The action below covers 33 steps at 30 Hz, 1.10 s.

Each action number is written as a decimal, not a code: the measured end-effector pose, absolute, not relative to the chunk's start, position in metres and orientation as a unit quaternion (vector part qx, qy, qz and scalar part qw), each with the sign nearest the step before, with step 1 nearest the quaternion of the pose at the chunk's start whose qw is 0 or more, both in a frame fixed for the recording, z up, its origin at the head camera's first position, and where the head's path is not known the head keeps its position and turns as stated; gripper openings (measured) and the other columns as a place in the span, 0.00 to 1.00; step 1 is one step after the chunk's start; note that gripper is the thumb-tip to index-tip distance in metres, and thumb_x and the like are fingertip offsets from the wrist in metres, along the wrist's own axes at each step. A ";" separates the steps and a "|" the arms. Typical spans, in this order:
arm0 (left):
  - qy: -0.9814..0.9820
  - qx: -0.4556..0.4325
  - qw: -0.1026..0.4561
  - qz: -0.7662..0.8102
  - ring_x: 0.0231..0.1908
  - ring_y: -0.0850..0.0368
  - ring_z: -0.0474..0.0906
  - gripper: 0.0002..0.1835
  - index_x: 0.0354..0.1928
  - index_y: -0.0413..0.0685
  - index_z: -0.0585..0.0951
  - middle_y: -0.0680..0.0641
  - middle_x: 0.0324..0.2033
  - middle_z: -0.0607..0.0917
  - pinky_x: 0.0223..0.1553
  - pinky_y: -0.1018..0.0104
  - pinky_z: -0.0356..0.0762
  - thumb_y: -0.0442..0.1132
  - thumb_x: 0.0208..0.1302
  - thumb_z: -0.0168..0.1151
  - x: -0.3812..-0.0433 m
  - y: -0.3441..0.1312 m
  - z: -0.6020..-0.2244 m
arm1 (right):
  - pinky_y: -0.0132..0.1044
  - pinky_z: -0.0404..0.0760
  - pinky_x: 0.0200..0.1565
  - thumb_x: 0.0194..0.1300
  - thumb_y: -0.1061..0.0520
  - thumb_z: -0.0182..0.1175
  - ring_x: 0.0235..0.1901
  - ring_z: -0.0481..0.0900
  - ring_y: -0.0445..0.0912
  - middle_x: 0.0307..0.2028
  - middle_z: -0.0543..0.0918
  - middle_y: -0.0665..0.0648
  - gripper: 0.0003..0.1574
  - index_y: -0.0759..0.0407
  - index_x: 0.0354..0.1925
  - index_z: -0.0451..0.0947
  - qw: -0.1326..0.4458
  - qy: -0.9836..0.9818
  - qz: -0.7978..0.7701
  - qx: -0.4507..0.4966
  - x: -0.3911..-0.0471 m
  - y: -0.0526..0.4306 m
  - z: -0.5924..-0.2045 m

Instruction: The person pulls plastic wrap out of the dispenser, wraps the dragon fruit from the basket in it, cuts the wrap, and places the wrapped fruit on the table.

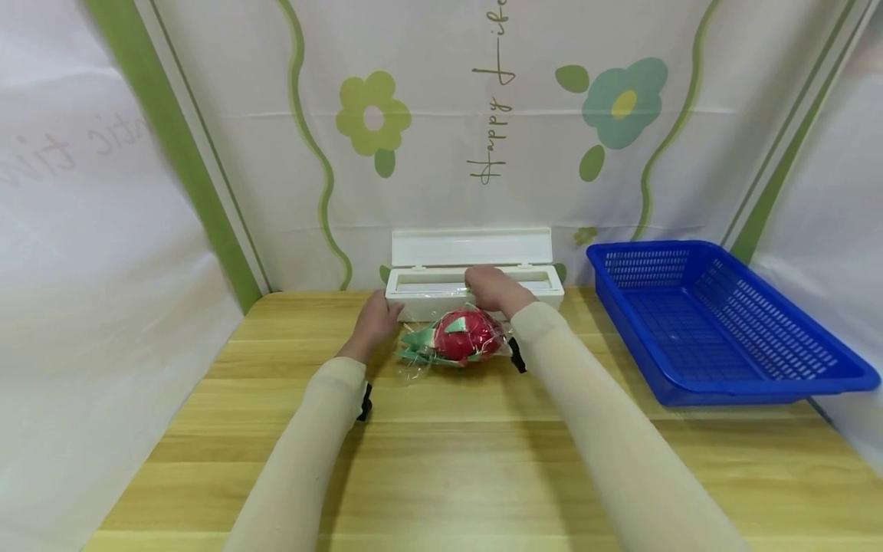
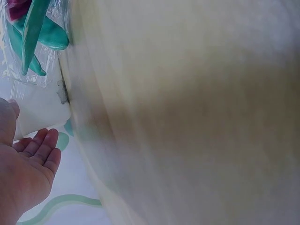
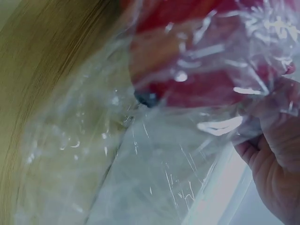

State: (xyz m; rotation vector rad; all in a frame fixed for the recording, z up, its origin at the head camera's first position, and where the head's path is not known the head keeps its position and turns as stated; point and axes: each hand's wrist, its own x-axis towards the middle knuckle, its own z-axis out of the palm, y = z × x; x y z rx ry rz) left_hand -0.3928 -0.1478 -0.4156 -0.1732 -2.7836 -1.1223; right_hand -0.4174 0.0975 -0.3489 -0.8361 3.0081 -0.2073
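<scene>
A white cling film dispenser (image 1: 434, 307) stands at the table's back edge with its lid (image 1: 472, 247) raised. My left hand (image 1: 375, 323) holds its left end, thumb on the front and fingers round the side; the left wrist view shows this hand (image 2: 33, 173) too. At the front rim my right hand (image 1: 493, 290) has curled fingers and pinches a small slide cutter (image 1: 468, 289), mostly hidden by the fingers. Before the dispenser lies a red dragon fruit (image 1: 469, 335) with green leaf tips, in clear cling film (image 1: 414, 370). In the right wrist view, film (image 3: 154, 154) stretches beside my hand (image 3: 276, 154).
To the right stands a blue plastic basket (image 1: 690, 337) with slotted sides. A wood-grain table (image 1: 441, 460) lies under everything. Behind the dispenser hangs a white curtain (image 1: 448, 169) with printed flowers, and further white cloth closes both sides.
</scene>
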 end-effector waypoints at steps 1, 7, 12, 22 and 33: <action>-0.924 -0.057 0.068 -0.371 0.49 0.44 0.68 0.25 0.56 0.34 0.61 0.37 0.48 0.70 0.51 0.52 0.65 0.47 0.65 0.46 -0.393 -0.148 -0.416 | 0.38 0.73 0.40 0.54 0.69 0.53 0.37 0.71 0.47 0.35 0.74 0.55 0.12 0.62 0.40 0.72 0.006 0.961 -0.067 -0.267 -0.418 0.099 -0.350; -0.926 -0.056 0.069 -0.366 0.48 0.44 0.68 0.25 0.55 0.33 0.62 0.37 0.47 0.71 0.50 0.53 0.66 0.47 0.65 0.46 -0.394 -0.148 -0.417 | 0.39 0.72 0.43 0.54 0.66 0.55 0.40 0.71 0.49 0.37 0.74 0.56 0.13 0.62 0.41 0.71 -0.009 0.962 -0.067 -0.265 -0.420 0.106 -0.357; -0.928 -0.052 0.065 -0.364 0.47 0.45 0.69 0.25 0.55 0.33 0.62 0.38 0.46 0.71 0.49 0.53 0.67 0.47 0.65 0.46 -0.393 -0.148 -0.415 | 0.40 0.71 0.45 0.54 0.64 0.56 0.42 0.70 0.50 0.38 0.73 0.56 0.14 0.62 0.42 0.71 -0.027 0.960 -0.060 -0.271 -0.420 0.111 -0.361; -0.929 -0.058 0.069 -0.358 0.48 0.44 0.68 0.25 0.55 0.33 0.62 0.38 0.46 0.71 0.49 0.53 0.67 0.47 0.66 0.46 -0.392 -0.149 -0.414 | 0.40 0.70 0.47 0.49 0.72 0.54 0.43 0.69 0.51 0.41 0.72 0.58 0.20 0.63 0.44 0.70 -0.035 0.962 -0.052 -0.267 -0.419 0.121 -0.362; -0.929 -0.064 0.069 -0.357 0.48 0.44 0.68 0.25 0.55 0.33 0.61 0.38 0.47 0.71 0.51 0.52 0.65 0.47 0.66 0.45 -0.391 -0.148 -0.415 | 0.41 0.69 0.49 0.47 0.74 0.54 0.44 0.69 0.51 0.41 0.73 0.57 0.24 0.62 0.45 0.70 -0.047 0.967 -0.034 -0.250 -0.416 0.142 -0.366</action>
